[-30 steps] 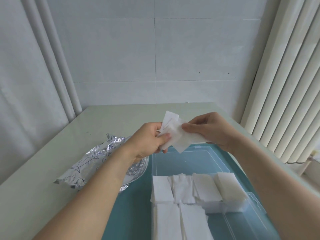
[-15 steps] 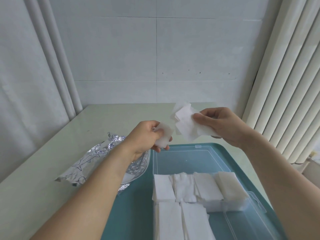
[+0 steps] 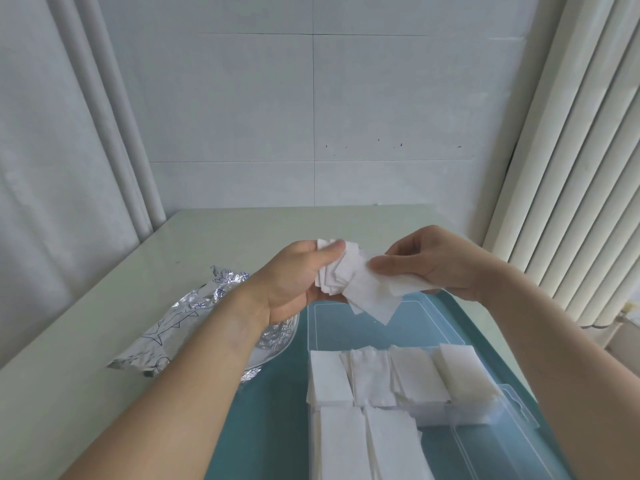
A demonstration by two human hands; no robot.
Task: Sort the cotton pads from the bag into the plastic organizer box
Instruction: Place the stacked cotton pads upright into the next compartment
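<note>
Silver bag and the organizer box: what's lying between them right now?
In the head view, the person's left forearm crosses above the gap between the silver bag and the organizer box; beneath it shows a strip of the teal surface.

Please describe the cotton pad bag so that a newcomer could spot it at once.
On the pale table, left of the teal tray, lies a crinkled silver foil bag with blue line drawings. It alone is shiny; everything nearby is white or clear.
</note>
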